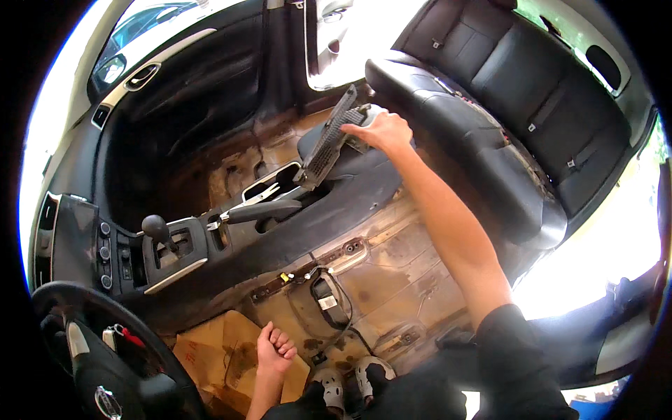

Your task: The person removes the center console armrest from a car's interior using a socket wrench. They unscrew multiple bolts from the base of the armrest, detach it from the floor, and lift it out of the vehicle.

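Black plastic grille panel (325,155) was grasped in the right hand (381,131) above the rear of a car's center console (336,218).
The left hand (276,348), curled into a loose fist, hung over brown cardboard (203,353) near the steering wheel (149,323).

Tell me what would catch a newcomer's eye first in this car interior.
First comes the right hand, gripping a dark, gridded plastic part over the centre console, just above the picture's middle. Next are the brown-stained floor below it and the black rear seat at upper right. The steering wheel stands out at lower left.
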A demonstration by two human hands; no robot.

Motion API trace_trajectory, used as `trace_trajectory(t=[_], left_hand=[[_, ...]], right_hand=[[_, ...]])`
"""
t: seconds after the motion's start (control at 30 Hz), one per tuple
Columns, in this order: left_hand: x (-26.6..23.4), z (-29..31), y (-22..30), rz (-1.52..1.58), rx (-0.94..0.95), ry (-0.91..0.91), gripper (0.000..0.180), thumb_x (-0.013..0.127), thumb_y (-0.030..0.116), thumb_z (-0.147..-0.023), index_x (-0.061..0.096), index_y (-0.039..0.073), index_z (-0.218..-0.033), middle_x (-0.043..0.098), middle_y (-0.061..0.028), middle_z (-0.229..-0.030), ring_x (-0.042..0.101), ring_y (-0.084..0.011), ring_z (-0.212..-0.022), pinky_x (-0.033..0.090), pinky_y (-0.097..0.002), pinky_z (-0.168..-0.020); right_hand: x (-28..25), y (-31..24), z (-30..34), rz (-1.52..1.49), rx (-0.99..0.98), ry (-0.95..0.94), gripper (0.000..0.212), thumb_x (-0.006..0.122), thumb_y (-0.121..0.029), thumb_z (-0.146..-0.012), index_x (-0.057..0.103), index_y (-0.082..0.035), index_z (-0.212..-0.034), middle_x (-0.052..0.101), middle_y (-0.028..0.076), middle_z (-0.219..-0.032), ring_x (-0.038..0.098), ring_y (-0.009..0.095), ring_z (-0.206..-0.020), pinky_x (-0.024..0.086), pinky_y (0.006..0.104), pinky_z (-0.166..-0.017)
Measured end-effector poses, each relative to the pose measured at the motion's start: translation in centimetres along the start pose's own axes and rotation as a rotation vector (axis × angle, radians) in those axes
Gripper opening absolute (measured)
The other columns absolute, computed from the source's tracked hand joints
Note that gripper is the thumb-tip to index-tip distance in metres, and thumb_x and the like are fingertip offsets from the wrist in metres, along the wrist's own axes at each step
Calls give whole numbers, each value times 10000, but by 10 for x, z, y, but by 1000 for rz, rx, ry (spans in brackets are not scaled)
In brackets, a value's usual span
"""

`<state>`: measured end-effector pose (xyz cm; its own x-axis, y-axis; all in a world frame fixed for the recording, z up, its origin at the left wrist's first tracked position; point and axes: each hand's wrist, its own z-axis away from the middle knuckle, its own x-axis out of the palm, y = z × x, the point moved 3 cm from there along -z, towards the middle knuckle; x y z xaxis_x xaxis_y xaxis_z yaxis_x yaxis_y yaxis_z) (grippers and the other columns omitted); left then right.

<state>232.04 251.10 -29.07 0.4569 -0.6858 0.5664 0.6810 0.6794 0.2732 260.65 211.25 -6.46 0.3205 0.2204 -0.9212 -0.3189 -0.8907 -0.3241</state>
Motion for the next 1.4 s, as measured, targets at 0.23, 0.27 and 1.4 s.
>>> trace_trajectory(t=[0.23,0.27,1.4], left_hand=[[-73,-35,-3,329,-103,-196,525,414,416,-1014,205,212,-578,145,41,-519,116,-133,-417,118,-327,-382],[-47,-26,-6,156,-107,-150,495,445,435,-1014,334,200,-592,245,39,-527,200,-127,-423,187,-306,-396],[306,59,-23,-1524,-248,-981,464,525,348,-1015,419,57,-669,342,30,-645,326,-69,-611,295,-271,-552]], right_hand=[[36,-39,11,-243,-26,-195,655,809,-523,-607,701,-44,-1039,694,155,-1085,660,315,-1048,532,399,-916],[42,-32,15,-415,85,-171,624,840,-430,-574,695,-31,-1031,692,169,-1096,664,315,-1055,534,399,-914],[8,267,66,-992,532,250,144,690,-204,-871,669,-62,-861,584,12,-639,534,128,-512,426,302,-485]])
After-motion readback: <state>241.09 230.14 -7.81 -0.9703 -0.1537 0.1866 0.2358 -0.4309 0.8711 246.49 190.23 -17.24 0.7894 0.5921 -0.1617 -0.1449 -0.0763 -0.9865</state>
